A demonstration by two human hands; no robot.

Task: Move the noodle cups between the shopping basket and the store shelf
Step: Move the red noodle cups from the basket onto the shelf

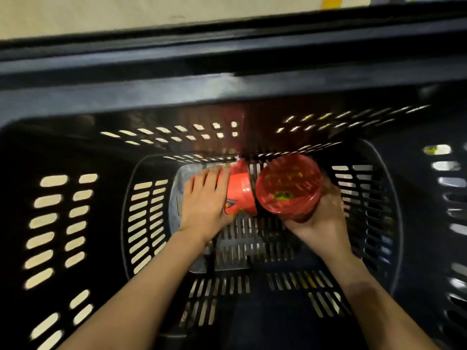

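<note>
Reaching into the basket: you have both bare arms down inside a black shopping basket [60, 223], seen from above your own head
Left hand: your left hand [206, 200] lies over a noodle cup on its side, fingers curled over the cup's wall near its rim end, knuckles up
Left cup: the red noodle cup [240, 193] lies on its side on the basket floor toward the far wall; a printed label shows near your palm
Right hand: your right hand [326, 210] grips a second cup from below and behind, with your fingers wrapped round its body and mostly hidden by it
Right cup: the second noodle cup [288, 185] is tilted so its round red lid faces the camera; yellow print on the lid is blurred and cannot be read
Relation: the two cups sit just beside each other near the middle of the floor; whether they touch cannot be told
Height: whether the right cup rests on the floor or is held clear of it cannot be told
Basket floor: a pale, shiny flat patch [182, 178] lies under your left hand; what it is cannot be told
Basket walls: slotted sides rise all round, with light showing through the openings
Beyond: a pale floor [126, 11] shows past the far rim [227, 92]
</note>
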